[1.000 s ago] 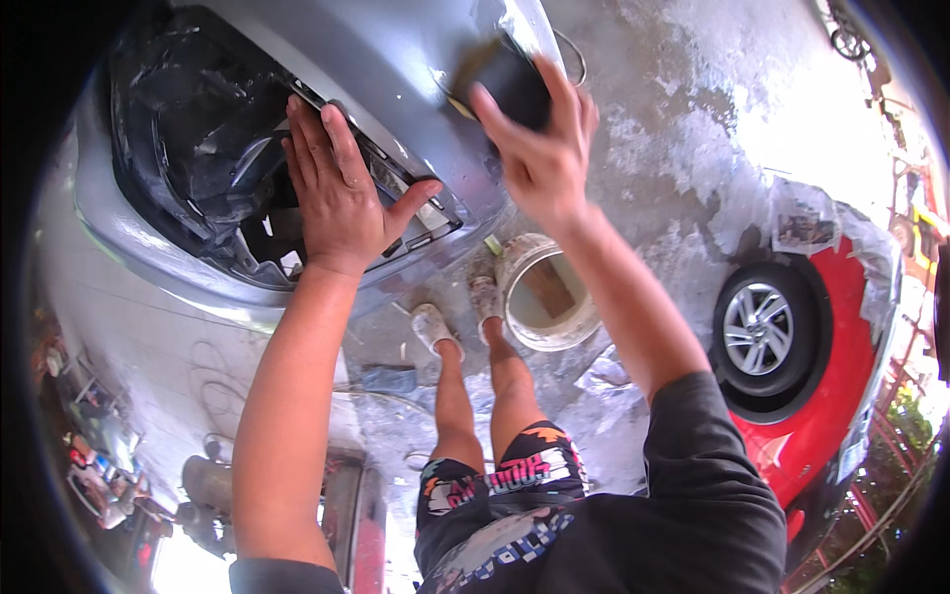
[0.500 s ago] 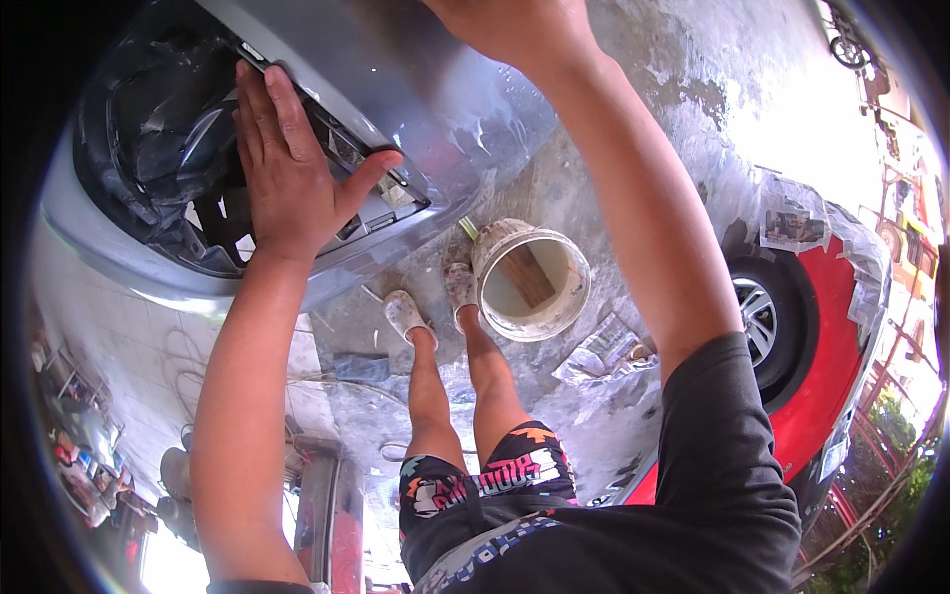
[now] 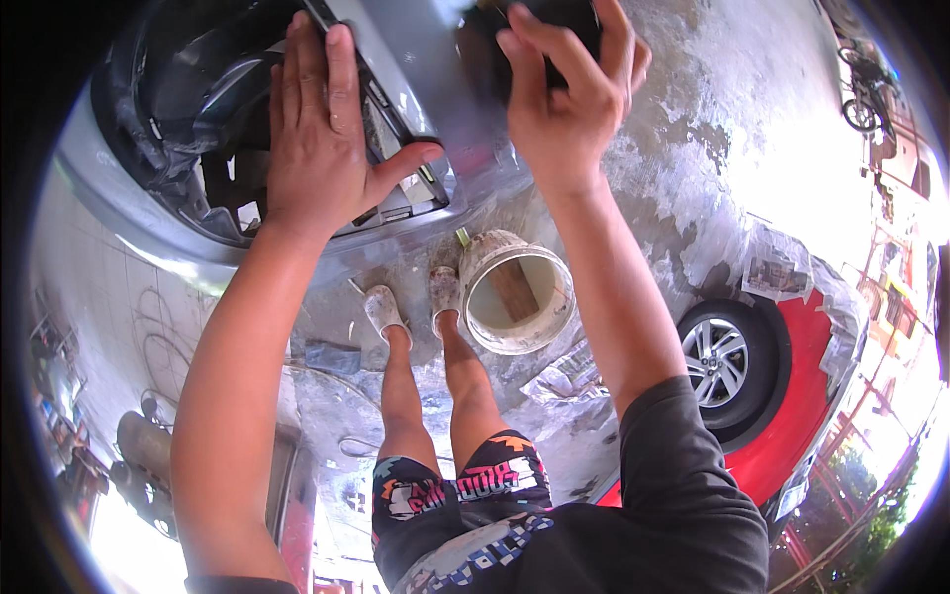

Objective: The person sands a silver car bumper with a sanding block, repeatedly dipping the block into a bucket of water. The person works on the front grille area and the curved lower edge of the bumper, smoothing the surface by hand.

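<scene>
A grey painted car body panel, with a dark opening edged by black trim, fills the upper left. My left hand lies flat along that trim, fingers stretched and thumb out to the side. Farther right, my right hand is raised near the panel with fingers bent inward. A dark patch borders its fingertips; I cannot make out whether it is a held thing or part of the surface. Below stands a whitish bucket of cloudy liquid, with a brown wooden piece in it.
My feet, in spattered clogs, are just left of the bucket. Crumpled newspaper and a grey-blue cloth lie on the stained floor. A red car, partly masked with paper, stands at right. A motorcycle is farther off.
My right hand has come down and nearer, so its bent fingers now show. The left hand keeps flat on the trim. The whole view has shifted somewhat.
</scene>
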The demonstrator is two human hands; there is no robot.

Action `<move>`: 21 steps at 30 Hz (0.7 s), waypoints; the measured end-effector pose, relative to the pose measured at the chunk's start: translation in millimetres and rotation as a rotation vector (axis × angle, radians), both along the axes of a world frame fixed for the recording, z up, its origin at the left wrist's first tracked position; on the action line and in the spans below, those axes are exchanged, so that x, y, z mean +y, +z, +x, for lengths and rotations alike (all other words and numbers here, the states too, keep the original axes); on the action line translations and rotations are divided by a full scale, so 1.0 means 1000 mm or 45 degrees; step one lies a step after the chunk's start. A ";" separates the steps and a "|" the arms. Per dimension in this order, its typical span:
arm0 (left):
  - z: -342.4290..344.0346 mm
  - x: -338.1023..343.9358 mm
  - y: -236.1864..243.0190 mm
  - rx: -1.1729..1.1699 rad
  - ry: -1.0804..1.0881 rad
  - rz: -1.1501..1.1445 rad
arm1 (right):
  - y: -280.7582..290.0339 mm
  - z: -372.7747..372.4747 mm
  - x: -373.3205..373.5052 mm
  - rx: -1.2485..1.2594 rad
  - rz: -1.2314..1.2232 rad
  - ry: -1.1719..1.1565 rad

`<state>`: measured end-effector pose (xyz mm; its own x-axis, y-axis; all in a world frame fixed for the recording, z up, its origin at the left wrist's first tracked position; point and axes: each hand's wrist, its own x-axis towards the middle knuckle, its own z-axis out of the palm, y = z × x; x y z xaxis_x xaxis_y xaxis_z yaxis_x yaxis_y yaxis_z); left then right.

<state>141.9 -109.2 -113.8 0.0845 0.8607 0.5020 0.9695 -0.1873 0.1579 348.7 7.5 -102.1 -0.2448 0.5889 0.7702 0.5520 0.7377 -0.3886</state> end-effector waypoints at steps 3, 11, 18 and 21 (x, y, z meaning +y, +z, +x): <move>-0.002 0.003 0.001 -0.002 0.009 -0.013 | -0.031 0.021 -0.028 0.070 -0.101 -0.072; -0.004 0.005 -0.006 -0.037 0.029 0.019 | -0.024 0.010 -0.033 0.024 -0.117 -0.145; -0.005 0.003 -0.006 -0.043 0.030 0.036 | -0.002 -0.009 -0.021 0.048 -0.088 -0.108; -0.005 0.004 -0.009 -0.023 0.029 0.056 | -0.033 0.020 -0.042 0.082 -0.143 -0.127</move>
<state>137.1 -105.0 -122.6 0.0560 0.8395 0.5404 0.9707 -0.1725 0.1672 368.6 -34.5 -135.6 -0.1331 0.6909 0.7106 0.5918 0.6305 -0.5022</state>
